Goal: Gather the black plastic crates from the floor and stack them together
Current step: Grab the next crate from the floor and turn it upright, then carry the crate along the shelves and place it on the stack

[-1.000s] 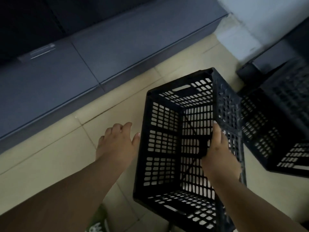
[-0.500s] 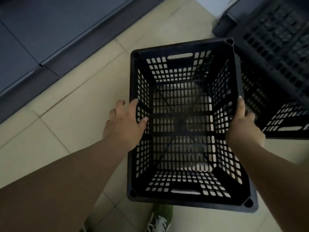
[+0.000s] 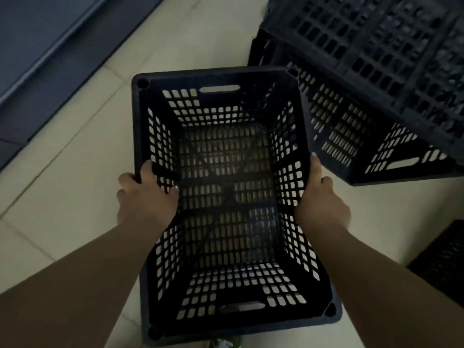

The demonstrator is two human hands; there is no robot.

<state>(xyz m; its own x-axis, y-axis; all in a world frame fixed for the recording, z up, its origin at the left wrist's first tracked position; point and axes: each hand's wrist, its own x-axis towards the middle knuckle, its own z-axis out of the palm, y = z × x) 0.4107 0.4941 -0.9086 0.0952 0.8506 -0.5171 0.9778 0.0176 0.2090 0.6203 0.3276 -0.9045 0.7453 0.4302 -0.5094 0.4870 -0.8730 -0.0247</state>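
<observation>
A black perforated plastic crate (image 3: 226,101) is upright with its open top facing me, in the centre of the head view. My left hand (image 3: 145,197) grips its left rim, thumb inside the wall. My right hand (image 3: 320,199) grips the right rim. To the right a second black crate (image 3: 351,136) lies tilted on the floor, and a third black crate (image 3: 376,46) with its lattice bottom showing rests on top of it at the upper right. The corner of another black crate (image 3: 444,262) shows at the right edge.
The floor is pale tile (image 3: 75,184). A dark grey cabinet base (image 3: 50,46) runs along the upper left. A shoe tip (image 3: 226,344) shows under the held crate at the bottom edge.
My left hand went from free beside the crate to gripping its left rim. The crate turned from tilted to level, open top facing me, and the view dropped toward the crates on the right.
</observation>
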